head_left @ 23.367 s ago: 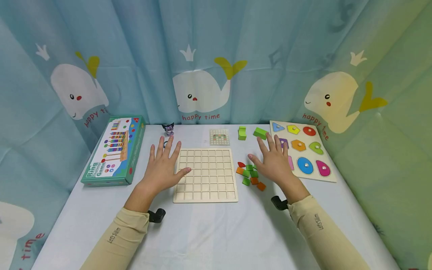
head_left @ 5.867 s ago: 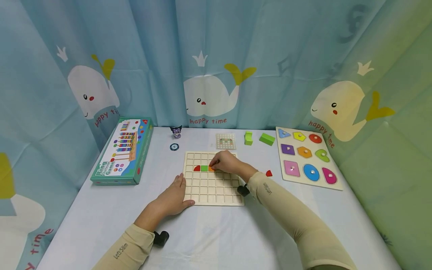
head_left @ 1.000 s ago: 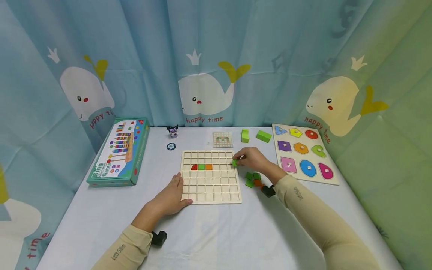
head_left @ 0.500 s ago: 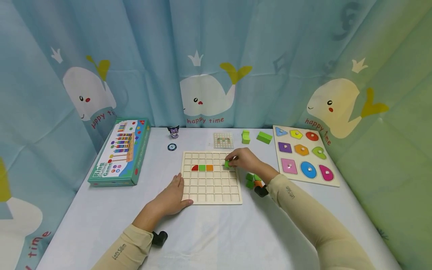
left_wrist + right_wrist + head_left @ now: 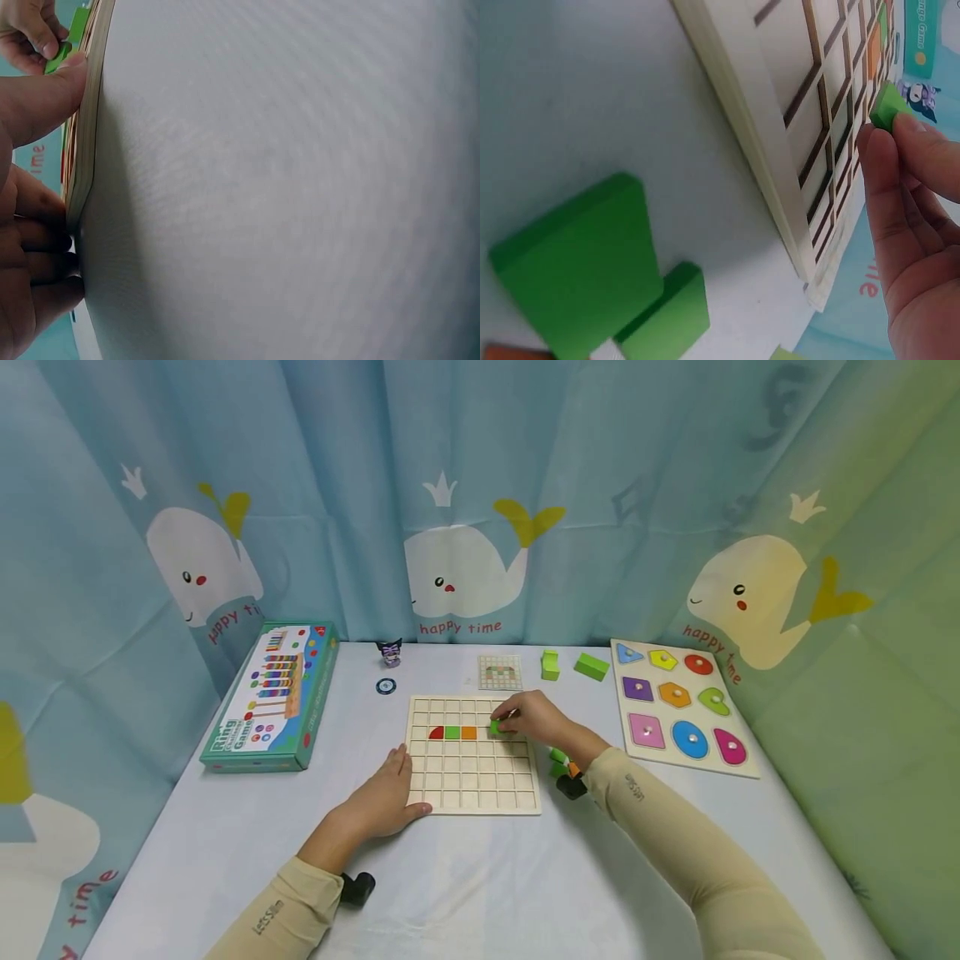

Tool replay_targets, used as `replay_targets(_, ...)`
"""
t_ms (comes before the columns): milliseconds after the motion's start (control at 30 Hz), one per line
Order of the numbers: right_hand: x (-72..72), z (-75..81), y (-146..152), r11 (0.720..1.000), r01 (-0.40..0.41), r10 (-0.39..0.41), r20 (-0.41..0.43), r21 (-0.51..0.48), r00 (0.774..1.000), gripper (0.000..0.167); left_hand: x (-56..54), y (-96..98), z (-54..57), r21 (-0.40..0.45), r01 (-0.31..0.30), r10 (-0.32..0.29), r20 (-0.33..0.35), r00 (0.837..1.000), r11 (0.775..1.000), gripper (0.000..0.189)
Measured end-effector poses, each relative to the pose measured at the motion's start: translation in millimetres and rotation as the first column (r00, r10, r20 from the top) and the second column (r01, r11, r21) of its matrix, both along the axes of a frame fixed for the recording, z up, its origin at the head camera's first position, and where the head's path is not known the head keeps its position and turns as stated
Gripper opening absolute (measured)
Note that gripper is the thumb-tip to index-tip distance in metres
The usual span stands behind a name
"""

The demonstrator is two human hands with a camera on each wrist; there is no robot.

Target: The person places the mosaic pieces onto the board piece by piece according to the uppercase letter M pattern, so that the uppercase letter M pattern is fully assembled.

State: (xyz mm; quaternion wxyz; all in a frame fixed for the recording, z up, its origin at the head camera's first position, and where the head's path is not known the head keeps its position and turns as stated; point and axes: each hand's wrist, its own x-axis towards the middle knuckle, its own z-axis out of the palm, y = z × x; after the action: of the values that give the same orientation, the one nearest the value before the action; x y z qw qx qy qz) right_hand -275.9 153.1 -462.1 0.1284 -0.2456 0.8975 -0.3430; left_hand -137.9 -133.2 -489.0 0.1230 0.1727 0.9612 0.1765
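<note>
A pale wooden grid board (image 5: 474,785) lies in front of me. Its upper part carries a row of three tiles: a red rounded one (image 5: 437,733), a green square (image 5: 452,732) and an orange square (image 5: 468,732). My right hand (image 5: 536,718) pinches a green tile (image 5: 494,727) between thumb and fingertips, close over the board, right of the orange square. In the right wrist view this green tile (image 5: 886,105) shows tilted. My left hand (image 5: 381,797) rests against the board's lower left corner, fingers along the left side, thumb at the front edge (image 5: 88,150).
Loose green tiles (image 5: 581,262) and an orange one (image 5: 574,769) lie right of the board, partly behind the right wrist. Beyond stand a pattern card (image 5: 500,673), green blocks (image 5: 592,667) and a figurine (image 5: 391,653). A game box (image 5: 272,697) and shape puzzle (image 5: 647,760) flank them.
At first both hands were spread and the grid bare. Since then the red, green and orange tiles were set in a row. Lately my right hand brought a green tile leftward over the board.
</note>
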Motion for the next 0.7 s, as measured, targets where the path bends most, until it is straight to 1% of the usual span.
replay_targets(133,-0.1,-1.8,-4.2,1.0,-0.001,0.001,-0.026,0.017,1.0,0.017,-0.6,0.2,-1.4,-0.003,0.002,-0.002,-0.004,1.0,1.0,0.093)
replay_targets(433,-0.9,-4.3,-11.8,0.999,-0.025,0.027,-0.072,0.03,0.997,0.014,0.2,1.1,1.8,0.0,-0.007,0.007,0.004,1.0,1.0,0.093)
replay_targets(700,-2.3,-9.7,-17.3,0.998,-0.033,0.038,-0.082,0.06,0.996,0.013,0.1,0.1,0.3,-0.002,-0.006,0.006,0.007,1.0,1.0,0.092)
